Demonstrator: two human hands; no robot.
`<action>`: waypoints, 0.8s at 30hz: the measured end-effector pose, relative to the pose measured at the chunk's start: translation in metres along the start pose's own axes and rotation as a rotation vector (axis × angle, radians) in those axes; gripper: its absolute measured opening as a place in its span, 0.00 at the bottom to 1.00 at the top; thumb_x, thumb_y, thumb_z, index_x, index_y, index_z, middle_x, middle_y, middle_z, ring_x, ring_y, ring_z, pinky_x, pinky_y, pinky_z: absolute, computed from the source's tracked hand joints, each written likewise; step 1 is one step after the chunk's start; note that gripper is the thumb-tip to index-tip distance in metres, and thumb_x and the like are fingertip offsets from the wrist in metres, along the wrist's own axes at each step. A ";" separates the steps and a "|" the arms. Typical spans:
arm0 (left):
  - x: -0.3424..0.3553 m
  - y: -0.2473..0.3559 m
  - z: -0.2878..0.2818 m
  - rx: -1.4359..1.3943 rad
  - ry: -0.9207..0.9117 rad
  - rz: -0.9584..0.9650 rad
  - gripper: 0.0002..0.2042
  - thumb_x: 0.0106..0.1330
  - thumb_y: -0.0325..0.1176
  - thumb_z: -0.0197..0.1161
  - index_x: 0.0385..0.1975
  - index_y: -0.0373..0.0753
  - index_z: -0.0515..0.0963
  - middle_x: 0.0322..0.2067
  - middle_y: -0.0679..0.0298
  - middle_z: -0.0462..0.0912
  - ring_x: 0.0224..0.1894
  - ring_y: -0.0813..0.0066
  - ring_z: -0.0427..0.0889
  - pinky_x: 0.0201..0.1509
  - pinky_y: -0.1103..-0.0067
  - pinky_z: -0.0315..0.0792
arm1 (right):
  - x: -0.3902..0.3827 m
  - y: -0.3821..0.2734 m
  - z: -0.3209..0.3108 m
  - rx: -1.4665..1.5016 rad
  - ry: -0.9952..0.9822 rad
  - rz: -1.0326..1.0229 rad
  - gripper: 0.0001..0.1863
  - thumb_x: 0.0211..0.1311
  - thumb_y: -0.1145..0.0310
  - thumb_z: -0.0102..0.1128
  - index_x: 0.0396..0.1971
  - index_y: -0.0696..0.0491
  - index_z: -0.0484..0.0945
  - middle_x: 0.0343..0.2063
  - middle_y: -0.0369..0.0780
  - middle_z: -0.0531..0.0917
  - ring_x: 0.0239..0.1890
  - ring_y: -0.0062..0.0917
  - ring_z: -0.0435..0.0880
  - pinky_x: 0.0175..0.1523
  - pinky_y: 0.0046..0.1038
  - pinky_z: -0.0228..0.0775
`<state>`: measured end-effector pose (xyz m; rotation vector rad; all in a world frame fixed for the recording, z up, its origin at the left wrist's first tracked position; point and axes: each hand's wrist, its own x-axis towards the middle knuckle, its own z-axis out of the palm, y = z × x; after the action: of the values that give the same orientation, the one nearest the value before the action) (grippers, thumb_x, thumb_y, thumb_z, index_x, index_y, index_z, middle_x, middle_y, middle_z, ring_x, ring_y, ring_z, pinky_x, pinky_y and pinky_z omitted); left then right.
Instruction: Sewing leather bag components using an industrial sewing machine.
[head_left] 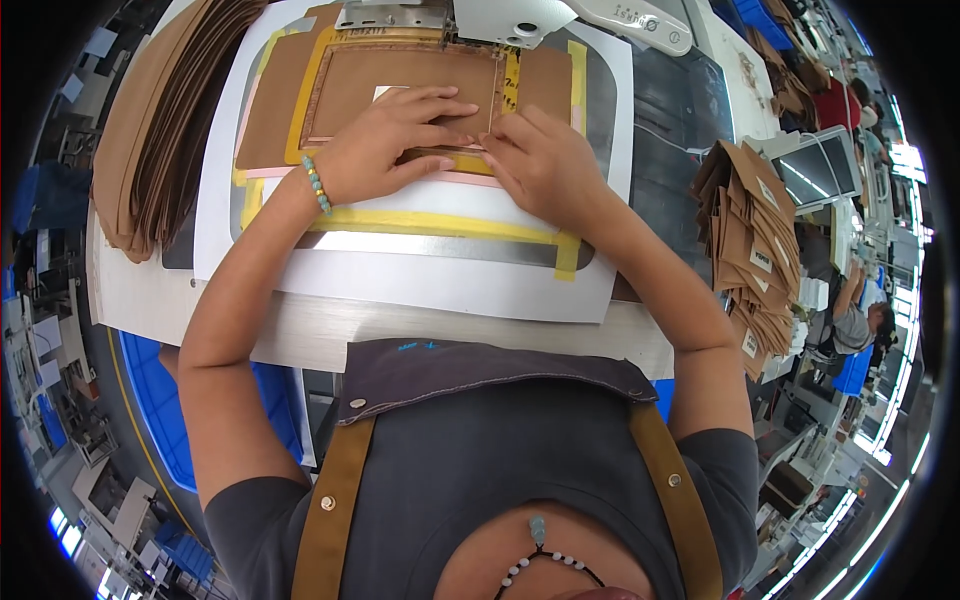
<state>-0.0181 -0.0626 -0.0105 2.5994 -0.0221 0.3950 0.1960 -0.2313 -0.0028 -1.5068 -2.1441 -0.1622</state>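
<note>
A brown sheet [420, 70] lies under a yellow-edged rectangular template frame [307, 100] on the worktable. Across the lower part of this frame my left hand [395, 140] rests palm down, its fingers stretched out and apart, close to a small white patch [386, 92]. My right hand [545, 165] is at the frame's lower right corner, thumb and fingers pinched together near the left fingertips. What the pinch holds, if anything, is too small to tell. Yellow tape [440, 222] runs along the white board [560, 295] nearer to me.
A white machine head [510, 22] stands just beyond the frame. Many brown sheets [160, 130] are stacked at the left, and labelled brown pieces [750, 230] pile up at the right. A blue bin [165, 420] sits below the table edge; a person [858, 325] is far right.
</note>
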 end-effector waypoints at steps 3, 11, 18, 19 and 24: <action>-0.001 0.001 0.001 0.044 -0.025 0.008 0.18 0.70 0.36 0.68 0.58 0.45 0.86 0.73 0.63 0.73 0.77 0.55 0.65 0.79 0.57 0.59 | -0.008 -0.001 -0.008 -0.077 -0.010 -0.109 0.09 0.59 0.70 0.72 0.39 0.55 0.87 0.38 0.37 0.83 0.39 0.33 0.81 0.41 0.35 0.77; 0.001 -0.002 0.000 0.031 -0.025 0.023 0.19 0.69 0.36 0.69 0.59 0.46 0.84 0.73 0.64 0.73 0.78 0.56 0.64 0.79 0.57 0.58 | -0.003 -0.002 -0.019 0.247 -0.106 0.027 0.15 0.56 0.77 0.64 0.46 0.56 0.83 0.48 0.41 0.87 0.51 0.36 0.83 0.55 0.38 0.78; 0.001 -0.012 -0.007 -0.265 -0.012 -0.090 0.21 0.67 0.34 0.69 0.61 0.42 0.84 0.73 0.61 0.73 0.80 0.55 0.61 0.80 0.57 0.56 | -0.007 -0.007 -0.013 0.056 -0.076 -0.087 0.19 0.50 0.79 0.62 0.46 0.58 0.81 0.44 0.41 0.86 0.50 0.35 0.83 0.51 0.36 0.76; 0.002 -0.013 -0.009 -0.151 -0.017 -0.052 0.22 0.67 0.35 0.69 0.62 0.42 0.83 0.74 0.60 0.72 0.80 0.54 0.61 0.80 0.57 0.55 | -0.007 -0.008 -0.012 0.048 -0.074 -0.096 0.19 0.50 0.79 0.62 0.45 0.58 0.81 0.42 0.41 0.85 0.49 0.35 0.82 0.50 0.35 0.75; 0.007 -0.013 -0.016 0.003 -0.093 0.035 0.23 0.67 0.39 0.70 0.62 0.46 0.84 0.77 0.60 0.68 0.80 0.52 0.60 0.80 0.57 0.53 | -0.007 -0.007 -0.010 0.053 -0.057 -0.097 0.17 0.48 0.78 0.62 0.42 0.56 0.80 0.40 0.40 0.84 0.46 0.34 0.81 0.48 0.35 0.74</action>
<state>-0.0146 -0.0430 -0.0019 2.6220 -0.0987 0.2861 0.1945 -0.2437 0.0043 -1.3941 -2.2502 -0.0967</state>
